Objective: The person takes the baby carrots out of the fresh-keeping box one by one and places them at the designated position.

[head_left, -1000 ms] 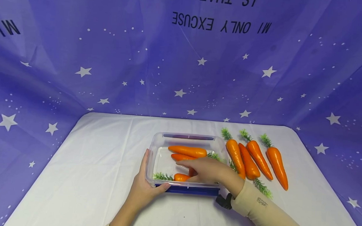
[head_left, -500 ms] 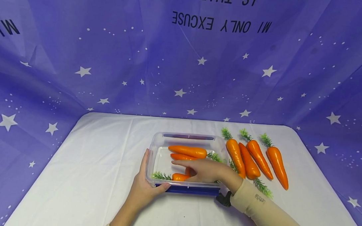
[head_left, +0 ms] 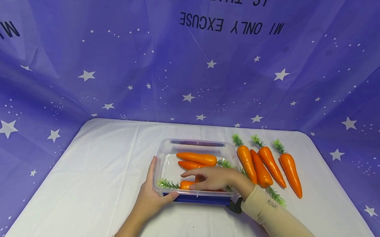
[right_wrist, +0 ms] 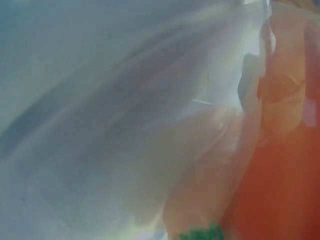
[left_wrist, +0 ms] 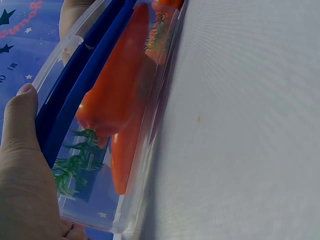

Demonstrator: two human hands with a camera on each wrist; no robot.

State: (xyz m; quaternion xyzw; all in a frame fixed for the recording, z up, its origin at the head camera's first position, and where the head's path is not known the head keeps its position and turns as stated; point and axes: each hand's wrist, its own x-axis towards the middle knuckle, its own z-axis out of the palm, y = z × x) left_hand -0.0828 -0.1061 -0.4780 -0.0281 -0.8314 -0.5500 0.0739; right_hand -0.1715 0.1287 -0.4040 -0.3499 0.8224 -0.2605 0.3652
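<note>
A clear plastic box (head_left: 161,156) with a blue front latch (head_left: 196,199) sits mid-table. Two orange carrots (head_left: 196,157) lie at its back, and a third carrot (head_left: 186,185) lies along the front wall with its green top to the left. My right hand (head_left: 208,180) reaches into the box over this front carrot, thumb and fingers around it and index finger stretched left. My left hand (head_left: 154,192) grips the box's front-left corner, thumb on the near rim. In the left wrist view the thumb (left_wrist: 20,130) presses the wall beside the carrot (left_wrist: 120,85). The right wrist view is blurred orange.
Several more carrots (head_left: 270,166) with green tops lie side by side on the white tablecloth (head_left: 106,171) to the right of the box. A purple starry backdrop (head_left: 191,80) rises behind the table and along both sides.
My right hand has sunk lower and slightly nearer in the box, bringing the front carrot down against the near wall. The left hand and the box have stayed put.
</note>
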